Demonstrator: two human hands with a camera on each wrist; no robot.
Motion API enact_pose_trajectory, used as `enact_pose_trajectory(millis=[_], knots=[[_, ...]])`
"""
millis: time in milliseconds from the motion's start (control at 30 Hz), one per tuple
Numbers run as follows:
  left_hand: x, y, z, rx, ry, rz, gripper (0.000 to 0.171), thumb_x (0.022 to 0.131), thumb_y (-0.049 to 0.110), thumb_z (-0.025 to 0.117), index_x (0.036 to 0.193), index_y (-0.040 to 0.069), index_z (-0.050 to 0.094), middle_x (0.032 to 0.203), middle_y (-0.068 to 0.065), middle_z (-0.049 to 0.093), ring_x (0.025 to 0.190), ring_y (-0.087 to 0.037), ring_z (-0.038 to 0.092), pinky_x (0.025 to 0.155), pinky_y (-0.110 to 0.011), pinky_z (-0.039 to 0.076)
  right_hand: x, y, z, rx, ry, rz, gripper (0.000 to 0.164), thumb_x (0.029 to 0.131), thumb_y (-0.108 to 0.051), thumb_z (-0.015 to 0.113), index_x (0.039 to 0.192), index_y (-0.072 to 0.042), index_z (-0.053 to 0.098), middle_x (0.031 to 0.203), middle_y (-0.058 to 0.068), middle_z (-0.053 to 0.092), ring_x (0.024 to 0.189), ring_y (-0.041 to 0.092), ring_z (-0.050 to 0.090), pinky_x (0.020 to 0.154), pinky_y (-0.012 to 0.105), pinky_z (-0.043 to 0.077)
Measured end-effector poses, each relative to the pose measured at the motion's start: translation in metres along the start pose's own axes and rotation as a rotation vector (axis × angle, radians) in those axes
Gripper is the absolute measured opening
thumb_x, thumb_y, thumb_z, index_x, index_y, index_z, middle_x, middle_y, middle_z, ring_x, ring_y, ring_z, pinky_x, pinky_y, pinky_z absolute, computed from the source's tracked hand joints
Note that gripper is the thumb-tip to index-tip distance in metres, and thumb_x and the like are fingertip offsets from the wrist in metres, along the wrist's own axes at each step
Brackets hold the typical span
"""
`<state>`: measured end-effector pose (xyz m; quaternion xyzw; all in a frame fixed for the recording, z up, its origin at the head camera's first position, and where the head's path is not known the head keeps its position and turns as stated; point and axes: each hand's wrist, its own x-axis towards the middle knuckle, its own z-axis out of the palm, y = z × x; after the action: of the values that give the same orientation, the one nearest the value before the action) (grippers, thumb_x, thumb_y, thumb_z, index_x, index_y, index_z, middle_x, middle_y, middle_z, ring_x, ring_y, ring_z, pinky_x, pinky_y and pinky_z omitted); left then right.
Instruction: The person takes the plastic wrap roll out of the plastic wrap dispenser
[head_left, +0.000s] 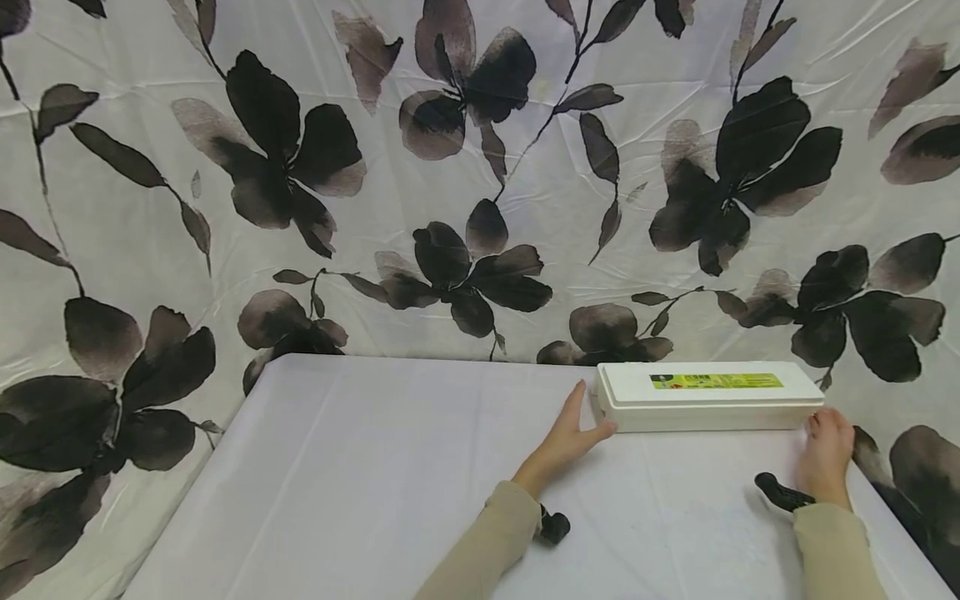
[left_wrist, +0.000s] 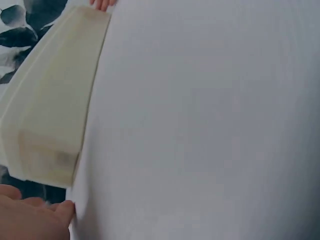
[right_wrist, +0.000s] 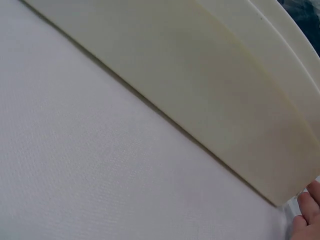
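Note:
A long white lidded box with a yellow-green label lies at the far right part of the table. At its left end is my left hand, thumb and fingers spread apart, thumb tip right by the front corner. The left wrist view shows a small gap between those fingers and the box end. My right hand is at the opposite end, its fingertips close against the corner with the fingers loosely bent. In the right wrist view, the fingers appear just beyond the lower corner of the box.
A white cloth covers the table, whose back edge runs just behind the box. Behind it hangs a white curtain with dark flowers. Black wrist straps show at both sleeves. The table's right edge passes close to the right hand.

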<state>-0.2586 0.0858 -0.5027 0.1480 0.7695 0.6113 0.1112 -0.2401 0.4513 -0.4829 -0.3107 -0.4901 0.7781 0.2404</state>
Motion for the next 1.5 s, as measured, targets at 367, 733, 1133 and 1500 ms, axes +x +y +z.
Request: enact_pose_trajectory(millis=[367, 733, 1133, 1500], knots=[[0.003, -0.004, 0.024, -0.113, 0.023, 0.104, 0.087, 0.097, 0.035, 0.063, 0.159, 0.007, 0.01, 0.166, -0.011, 0.007, 0.152, -0.024, 0.006, 0.122, -0.048, 0.009, -0.004, 0.0, 0.003, 0.122, -0.016, -0.029, 0.02, 0.105, -0.024, 0.048, 0.123, -0.025, 0.041, 0.123, -0.01, 0.045, 0.12, 0.0, 0.04, 0.106, 0.01, 0.026], [0.003, 0.003, 0.035, -0.195, 0.024, 0.087, 0.078, 0.102, 0.031, 0.053, 0.16, 0.008, 0.005, 0.166, -0.011, 0.0, 0.152, -0.025, -0.001, 0.122, -0.047, 0.003, -0.001, 0.004, 0.004, 0.061, -0.044, -0.044, 0.053, 0.106, -0.025, 0.046, 0.155, -0.017, 0.029, 0.148, -0.007, 0.038, 0.139, 0.005, 0.03, 0.114, 0.011, 0.017], [0.002, 0.015, 0.039, -0.138, 0.025, 0.051, 0.064, 0.108, 0.028, 0.031, 0.158, 0.001, 0.0, 0.165, -0.014, -0.004, 0.151, -0.025, -0.005, 0.122, -0.044, 0.002, 0.001, 0.002, 0.008, -0.267, 0.001, -0.05, 0.058, 0.106, -0.03, 0.042, 0.158, -0.02, 0.02, 0.162, -0.005, 0.02, 0.145, 0.004, 0.019, 0.118, 0.018, 0.015], [-0.003, 0.016, 0.034, -0.134, 0.028, -0.002, 0.063, 0.109, 0.031, 0.026, 0.158, 0.005, -0.003, 0.166, -0.011, -0.006, 0.151, -0.023, -0.006, 0.122, -0.045, 0.001, -0.013, 0.003, 0.009, -0.403, -0.078, -0.083, 0.061, 0.106, -0.034, 0.031, 0.159, -0.012, 0.011, 0.165, 0.004, 0.012, 0.148, 0.008, 0.014, 0.121, 0.024, 0.011]])
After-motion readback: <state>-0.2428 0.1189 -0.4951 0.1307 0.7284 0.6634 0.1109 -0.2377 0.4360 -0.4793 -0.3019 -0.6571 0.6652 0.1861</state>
